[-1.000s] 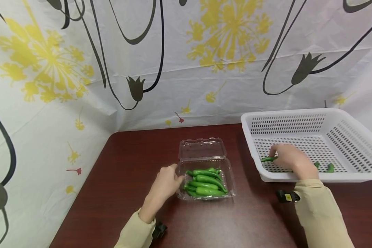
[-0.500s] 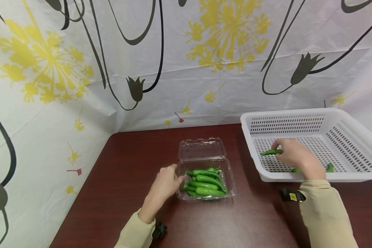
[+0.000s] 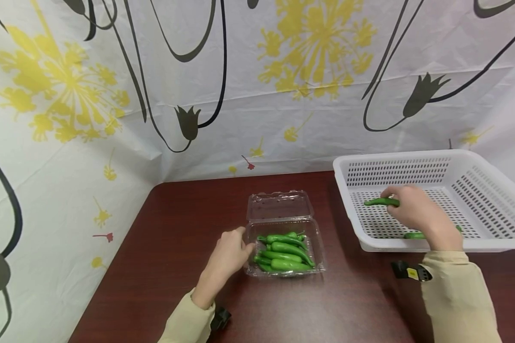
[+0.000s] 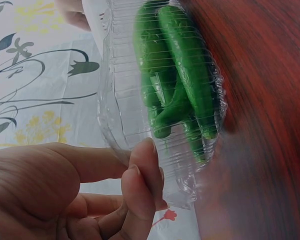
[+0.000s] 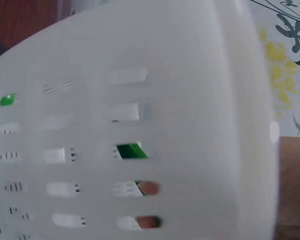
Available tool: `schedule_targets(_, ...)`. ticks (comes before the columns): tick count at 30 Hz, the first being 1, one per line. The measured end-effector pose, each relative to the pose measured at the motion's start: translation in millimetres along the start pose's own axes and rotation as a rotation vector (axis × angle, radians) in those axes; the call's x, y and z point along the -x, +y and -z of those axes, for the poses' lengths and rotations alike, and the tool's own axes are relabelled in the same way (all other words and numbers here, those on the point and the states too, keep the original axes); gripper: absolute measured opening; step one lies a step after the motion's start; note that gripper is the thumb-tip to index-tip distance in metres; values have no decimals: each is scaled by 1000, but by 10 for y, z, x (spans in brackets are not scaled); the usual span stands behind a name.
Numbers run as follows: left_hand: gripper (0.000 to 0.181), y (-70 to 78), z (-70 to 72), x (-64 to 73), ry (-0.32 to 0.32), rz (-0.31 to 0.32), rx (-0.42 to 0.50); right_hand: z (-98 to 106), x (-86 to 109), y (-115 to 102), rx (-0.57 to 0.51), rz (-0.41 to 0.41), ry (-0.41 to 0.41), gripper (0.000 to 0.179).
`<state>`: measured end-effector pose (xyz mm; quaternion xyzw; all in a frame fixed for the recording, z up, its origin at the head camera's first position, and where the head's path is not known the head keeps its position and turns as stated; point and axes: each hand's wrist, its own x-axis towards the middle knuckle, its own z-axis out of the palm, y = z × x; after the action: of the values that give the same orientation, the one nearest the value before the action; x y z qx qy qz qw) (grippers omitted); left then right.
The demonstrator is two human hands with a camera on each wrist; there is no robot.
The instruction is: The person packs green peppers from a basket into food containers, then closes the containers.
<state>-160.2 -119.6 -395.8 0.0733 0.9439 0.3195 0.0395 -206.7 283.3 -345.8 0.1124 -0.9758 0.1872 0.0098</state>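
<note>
My left hand (image 3: 226,253) is at the left side of a clear plastic clamshell box (image 3: 319,248), pinching its rim between thumb and fingers in the left wrist view. Inside the box lie several green chili peppers (image 3: 288,249), and its lid (image 3: 280,206) is folded back. Over the white basket (image 3: 350,214), my right hand (image 3: 418,214) holds one green chili pepper (image 3: 375,202) between thumb and fingers. Other peppers (image 3: 414,235) rest on the basket floor, partly hidden by that hand. In the right wrist view the basket wall (image 5: 190,100) blocks most of the hand.
A dark red-brown table (image 3: 189,214) carries the box and, at right, the high-walled slotted basket. White patterned cloth (image 3: 240,95) hangs behind and along the left side. Bare tabletop lies between box and basket.
My right hand has lifted the chili pepper off the basket floor and moved slightly back and to the right. The left hand and the box have stayed put.
</note>
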Motion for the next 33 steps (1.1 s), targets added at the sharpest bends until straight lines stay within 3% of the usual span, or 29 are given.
schedule_targets(9, 52, -6, -1, 5, -3, 7, 0, 61, 34, -113, 54, 39, 72, 33)
schedule_targets(33, 49, -5, -10, 0, 7, 3, -5, 132, 103, -345, 5, 120, 220, 24)
